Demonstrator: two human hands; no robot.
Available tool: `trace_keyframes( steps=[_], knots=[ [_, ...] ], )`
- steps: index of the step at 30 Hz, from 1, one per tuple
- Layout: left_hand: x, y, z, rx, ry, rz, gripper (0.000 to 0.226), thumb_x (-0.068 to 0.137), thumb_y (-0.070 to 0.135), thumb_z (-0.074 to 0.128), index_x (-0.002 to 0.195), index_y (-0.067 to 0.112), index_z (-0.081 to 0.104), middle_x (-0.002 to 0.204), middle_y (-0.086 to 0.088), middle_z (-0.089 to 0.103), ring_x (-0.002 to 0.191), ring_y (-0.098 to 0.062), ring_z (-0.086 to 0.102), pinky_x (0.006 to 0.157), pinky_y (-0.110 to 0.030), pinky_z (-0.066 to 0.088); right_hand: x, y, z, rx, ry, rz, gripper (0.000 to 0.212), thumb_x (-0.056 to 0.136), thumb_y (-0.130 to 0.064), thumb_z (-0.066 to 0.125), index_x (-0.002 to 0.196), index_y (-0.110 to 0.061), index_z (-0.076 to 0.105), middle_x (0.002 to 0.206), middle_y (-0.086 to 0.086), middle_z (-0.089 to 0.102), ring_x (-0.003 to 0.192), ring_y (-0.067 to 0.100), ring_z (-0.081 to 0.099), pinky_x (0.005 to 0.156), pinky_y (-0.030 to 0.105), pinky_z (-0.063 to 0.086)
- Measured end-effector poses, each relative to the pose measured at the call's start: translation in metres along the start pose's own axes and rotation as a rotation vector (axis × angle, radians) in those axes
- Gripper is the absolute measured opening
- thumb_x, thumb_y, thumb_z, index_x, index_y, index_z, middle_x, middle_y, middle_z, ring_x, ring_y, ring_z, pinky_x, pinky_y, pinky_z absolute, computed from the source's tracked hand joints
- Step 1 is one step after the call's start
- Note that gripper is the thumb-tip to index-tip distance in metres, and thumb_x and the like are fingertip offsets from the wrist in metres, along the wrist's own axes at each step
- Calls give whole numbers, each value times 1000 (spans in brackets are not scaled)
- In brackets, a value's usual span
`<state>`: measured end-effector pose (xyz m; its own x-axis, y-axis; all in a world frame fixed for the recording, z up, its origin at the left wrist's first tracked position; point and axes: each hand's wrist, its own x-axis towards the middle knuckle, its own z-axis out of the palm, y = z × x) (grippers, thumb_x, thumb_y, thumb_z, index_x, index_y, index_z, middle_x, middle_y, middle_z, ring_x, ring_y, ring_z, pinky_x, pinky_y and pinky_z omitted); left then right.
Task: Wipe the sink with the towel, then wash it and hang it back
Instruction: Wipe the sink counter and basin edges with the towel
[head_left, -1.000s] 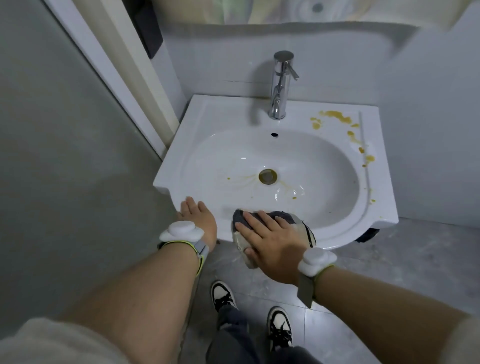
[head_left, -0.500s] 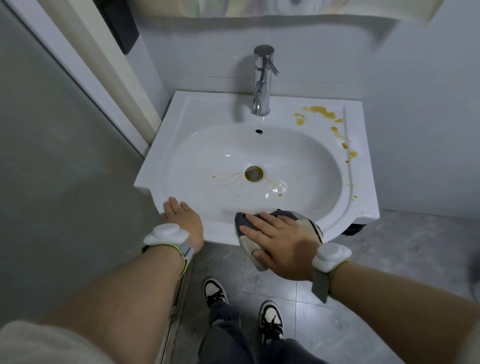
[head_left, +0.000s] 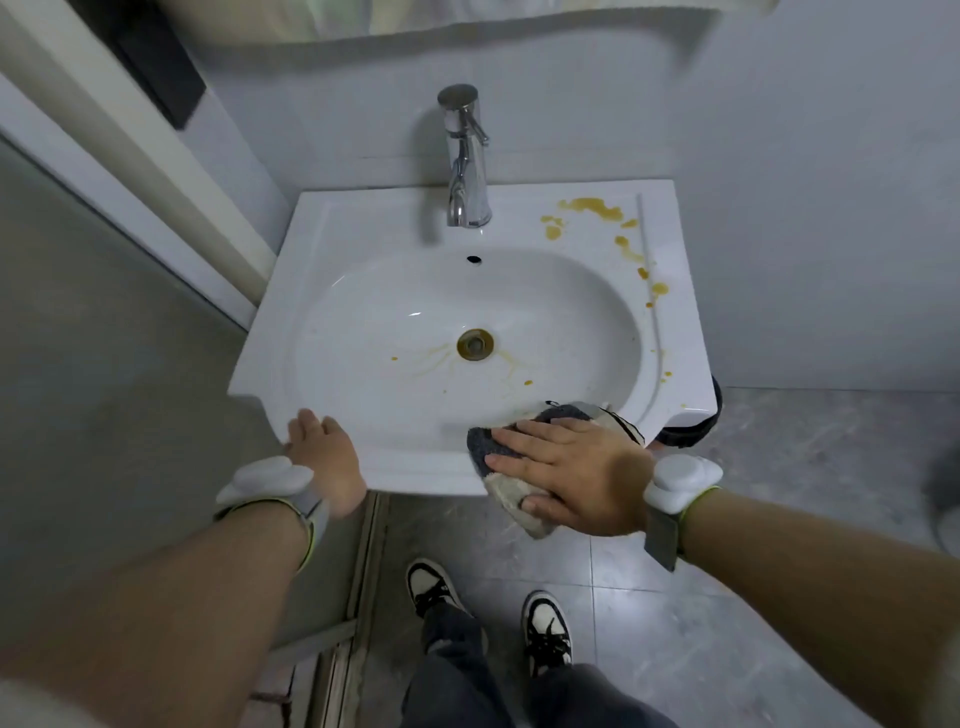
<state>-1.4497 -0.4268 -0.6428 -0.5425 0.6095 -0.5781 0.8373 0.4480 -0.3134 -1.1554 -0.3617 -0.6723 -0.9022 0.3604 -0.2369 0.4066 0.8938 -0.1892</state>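
A white sink (head_left: 332, 270) is fixed to the wall, with a chrome tap (head_left: 466, 166) at its back and a brass drain (head_left: 475, 344) in the bowl. Yellow-brown stains (head_left: 592, 208) mark the back right rim, and thin streaks spread around the drain. My right hand (head_left: 571, 473) presses a grey and beige towel (head_left: 488, 447) flat on the front rim, right of centre. Part of the towel hangs over the edge. My left hand (head_left: 324, 457) rests on the front left edge of the sink, fingers curled over it.
A door frame (head_left: 130, 171) runs along the left beside a grey wall. Grey floor tiles (head_left: 779, 597) lie below, with my two shoes (head_left: 431, 587) under the sink. A dark round object (head_left: 691, 431) sits under the sink's right corner.
My right hand has slid the towel to the right along the front rim. My left hand stays on the front left edge. The view has shifted slightly.
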Motion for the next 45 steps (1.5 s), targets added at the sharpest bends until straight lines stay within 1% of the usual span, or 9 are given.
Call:
trace_keyframes(
  steps=[6, 15, 20, 24, 28, 30, 36, 40, 45],
  knots=[
    [-7, 17, -19, -57, 116, 19, 58, 92, 16, 48, 145, 2, 31, 154, -15, 23, 139, -31, 33, 113, -39, 34, 3, -28, 2, 81, 105, 208, 59, 99, -54, 19, 154, -32, 22, 160, -2, 27, 146, 25, 28, 118, 47, 24],
    [-36, 107, -41, -205, 38, 527, 47, 104, 25, 34, 150, 18, 35, 155, -5, 36, 139, -26, 38, 113, -35, 33, -31, 11, 14, -49, 158, 35, 53, 100, -46, 31, 151, -30, 34, 159, 1, 31, 146, 26, 28, 117, 47, 14],
    [-49, 154, -46, -473, -130, 605, 32, 103, 30, 34, 111, 16, 61, 129, -10, 61, 114, -27, 57, 95, -33, 45, -37, 9, 10, 47, 231, 95, 51, 98, -46, 36, 146, -31, 43, 153, -1, 42, 145, 23, 30, 118, 47, 12],
    [-54, 165, -57, -596, -175, 519, 42, 96, 25, 47, 136, 12, 52, 142, -10, 52, 129, -28, 49, 107, -36, 41, -36, 6, 6, 117, 228, 131, 47, 100, -39, 32, 144, -30, 45, 150, -4, 46, 144, 20, 31, 119, 45, 10],
    [-52, 170, -69, -626, -209, 469, 16, 88, 23, 52, 83, 9, 57, 95, -13, 65, 103, -35, 64, 78, -37, 48, -38, 2, 9, 92, 251, 203, 46, 101, -39, 30, 144, -29, 46, 151, -1, 45, 143, 22, 33, 118, 45, 14],
    [-52, 173, -73, -663, -239, 466, 18, 89, 23, 52, 80, 9, 56, 97, -12, 66, 96, -31, 64, 85, -39, 51, -41, 0, 10, 63, 264, 239, 47, 102, -39, 27, 145, -29, 44, 153, 1, 41, 144, 22, 32, 117, 44, 15],
    [-45, 185, -86, -456, -252, 577, 26, 95, 18, 45, 75, 7, 56, 94, -18, 63, 89, -30, 60, 70, -31, 39, -47, -3, 14, 44, 218, 369, 50, 103, -41, 25, 152, -32, 31, 159, 0, 30, 148, 23, 23, 117, 44, 13],
    [-42, 195, -98, -269, -88, 748, 31, 94, 20, 43, 102, 3, 67, 109, -17, 64, 102, -35, 60, 81, -38, 49, -47, -6, 10, 23, 226, 530, 52, 104, -44, 16, 146, -30, 43, 155, -2, 38, 145, 27, 30, 115, 44, 15],
    [-36, 211, -112, -344, 24, 886, 24, 99, 31, 43, 93, 19, 62, 105, -7, 65, 99, -29, 59, 88, -39, 51, -42, 4, -4, -41, 236, 720, 50, 98, -41, 32, 144, -27, 47, 152, -2, 43, 141, 28, 38, 110, 47, 20]
  ],
)
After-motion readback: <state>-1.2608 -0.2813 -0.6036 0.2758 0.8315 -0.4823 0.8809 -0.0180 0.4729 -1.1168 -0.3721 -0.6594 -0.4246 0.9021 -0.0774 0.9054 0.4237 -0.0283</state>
